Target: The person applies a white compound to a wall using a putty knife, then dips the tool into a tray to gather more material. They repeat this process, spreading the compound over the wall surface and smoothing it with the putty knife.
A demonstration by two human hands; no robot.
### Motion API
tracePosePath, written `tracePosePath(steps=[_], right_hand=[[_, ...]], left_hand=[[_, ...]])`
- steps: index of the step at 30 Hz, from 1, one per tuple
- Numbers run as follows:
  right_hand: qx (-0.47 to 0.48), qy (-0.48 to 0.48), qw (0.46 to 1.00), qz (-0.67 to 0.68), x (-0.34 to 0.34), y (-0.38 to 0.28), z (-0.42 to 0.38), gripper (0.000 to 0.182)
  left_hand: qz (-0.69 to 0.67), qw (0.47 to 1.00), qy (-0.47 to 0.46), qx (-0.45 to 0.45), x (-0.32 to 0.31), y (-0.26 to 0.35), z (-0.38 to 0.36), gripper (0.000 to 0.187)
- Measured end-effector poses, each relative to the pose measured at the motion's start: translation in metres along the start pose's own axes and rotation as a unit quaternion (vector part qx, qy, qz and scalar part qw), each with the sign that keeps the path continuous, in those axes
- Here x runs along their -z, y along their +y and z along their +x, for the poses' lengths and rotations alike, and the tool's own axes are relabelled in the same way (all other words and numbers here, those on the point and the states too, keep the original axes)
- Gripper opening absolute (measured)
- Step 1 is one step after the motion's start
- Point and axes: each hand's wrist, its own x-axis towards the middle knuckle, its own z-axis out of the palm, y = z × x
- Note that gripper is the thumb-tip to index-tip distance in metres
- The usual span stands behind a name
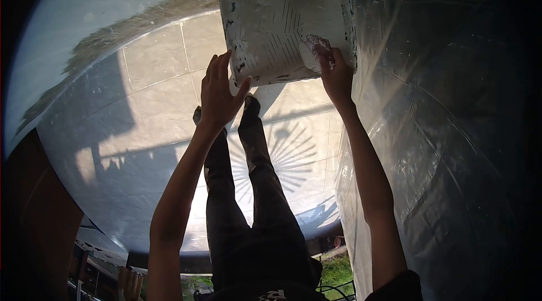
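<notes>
A white paint tray [265, 36] with a ribbed slope and chipped, paint-crusted edges lies at the top middle. My right hand [337, 78] is closed around a reddish piece smeared with white paint [320, 51], whose exact kind I cannot tell. That piece is over the right part of the tray, by the ribs. At the tray's lower left corner is my left hand [219, 95], fingers stretched and thumb spread, with fingertips right at the rim.
Clear plastic sheeting [418, 132] hangs along the right side. Pale tiled floor [152, 109] under a see-through cover stretches below, with shadows across it. My legs [254, 160] and feet are just below the tray. A pale curved surface [113, 7] rises at upper left.
</notes>
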Motion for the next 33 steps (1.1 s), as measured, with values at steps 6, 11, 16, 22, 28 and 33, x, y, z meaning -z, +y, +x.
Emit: tracePosePath(steps=[6, 11, 16, 22, 28, 33], right_hand=[[0.029, -0.100, 0.993, -0.058, -0.009, 0.024, 0.014, 0.013], [0.086, -0.174, 0.977, -0.092, -0.014, 0.022, 0.023, 0.012], [0.173, -0.208, 0.956, -0.115, -0.022, 0.017, 0.031, 0.011], [0.216, -0.248, 0.931, -0.155, -0.021, 0.018, 0.036, 0.013], [0.198, -0.319, 0.917, -0.132, -0.021, 0.022, 0.049, 0.015], [0.200, -0.354, 0.903, -0.139, -0.023, 0.024, 0.056, 0.016]], left_hand=[[-0.059, 0.997, -0.024, 0.047, -0.041, -0.012, -0.004, 0.093], [-0.053, 0.997, -0.007, 0.062, -0.059, -0.010, -0.001, 0.111], [-0.025, 0.996, -0.008, 0.091, -0.069, -0.013, 0.002, 0.120], [-0.008, 0.993, -0.013, 0.115, -0.078, -0.011, 0.002, 0.128], [-0.009, 0.994, 0.000, 0.107, -0.079, -0.012, 0.003, 0.129], [0.007, 0.994, -0.003, 0.110, -0.078, -0.012, 0.003, 0.129]])
